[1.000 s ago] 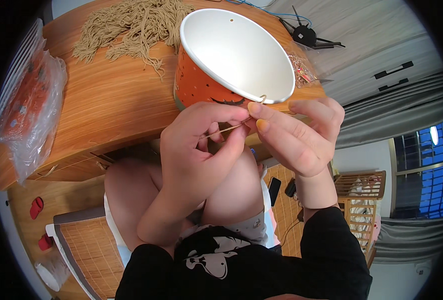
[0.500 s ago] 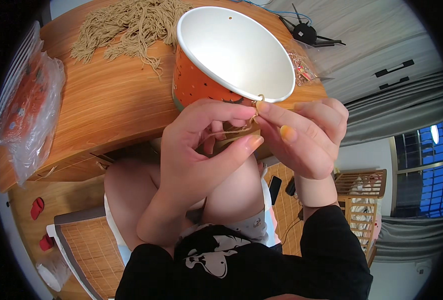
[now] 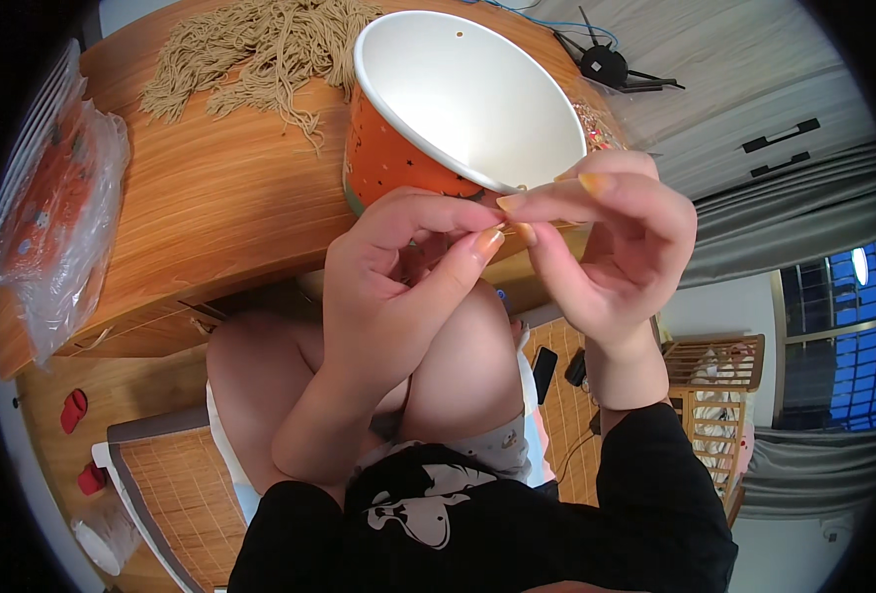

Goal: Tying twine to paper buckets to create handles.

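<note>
Room: wooden tabletop [image 3: 210, 208] fills the upper part of the view, curtains to the right, wood floor and a woven mat below the person's knees.
Bucket: orange paper bucket [image 3: 428, 148] with a white inside, tilted, standing at the near edge of the tabletop; both hands work at its lower rim.
Left hand: left hand [image 3: 398, 287] sits just under the rim, its fingers [image 3: 482, 242] pinched together on something thin that I cannot make out clearly, maybe a strand.
Right hand: right hand [image 3: 606, 247] meets it from the right, fingertips [image 3: 517, 203] closed in a pinch touching the rim by a small hole.
Handling: bucket looks light and thin-walled, easy to dent or tip; better steadied by the rim or the base than squeezed at the side. A strand would be soft and limp, best held close to its end.
Cord: loose pile of tan cord [image 3: 260, 44] lies at the far edge, well apart from the hands.
Bag: clear plastic bag [image 3: 57, 217] with orange contents lies at the left edge.
Room to move: bare wood between bag and bucket; the near edge is right under the hands, with knees below.
</note>
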Motion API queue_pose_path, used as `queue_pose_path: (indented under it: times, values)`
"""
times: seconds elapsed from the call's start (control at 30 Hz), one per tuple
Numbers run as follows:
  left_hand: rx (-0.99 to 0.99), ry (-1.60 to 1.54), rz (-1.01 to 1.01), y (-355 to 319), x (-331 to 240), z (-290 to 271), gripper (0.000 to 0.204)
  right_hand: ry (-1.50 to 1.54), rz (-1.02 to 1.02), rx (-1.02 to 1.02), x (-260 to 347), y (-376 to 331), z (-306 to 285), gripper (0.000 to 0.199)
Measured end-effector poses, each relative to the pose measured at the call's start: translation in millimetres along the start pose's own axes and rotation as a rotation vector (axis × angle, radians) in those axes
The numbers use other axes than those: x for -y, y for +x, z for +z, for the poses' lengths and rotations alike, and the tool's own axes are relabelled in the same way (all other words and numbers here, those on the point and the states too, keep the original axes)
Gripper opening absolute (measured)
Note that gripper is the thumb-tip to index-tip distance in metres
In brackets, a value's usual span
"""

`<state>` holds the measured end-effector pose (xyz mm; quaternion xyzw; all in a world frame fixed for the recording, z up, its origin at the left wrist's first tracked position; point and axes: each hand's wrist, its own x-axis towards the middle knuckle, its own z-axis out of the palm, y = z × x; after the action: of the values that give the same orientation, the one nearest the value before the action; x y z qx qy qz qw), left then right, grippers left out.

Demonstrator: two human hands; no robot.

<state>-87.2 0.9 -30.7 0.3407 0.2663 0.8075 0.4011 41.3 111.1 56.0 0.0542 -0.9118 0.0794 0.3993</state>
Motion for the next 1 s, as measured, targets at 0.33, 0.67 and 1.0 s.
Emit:
queue_pose_path:
  times: [0.33,0.67,1.0]
  values:
    - [-0.021,-0.014,-0.007,-1,5,2,0.013,0.092,0.118,0.03,7,3,10,0.043]
    - [-0.015,-0.128,-0.093,-5,-5,2,0.018,-0.144,-0.103,-0.129,-2,-4,19,0.052]
    - [-0.06,-0.019,-0.019,-4,-6,3,0.019,-0.069,-0.085,-0.169,-4,-10,19,0.058]
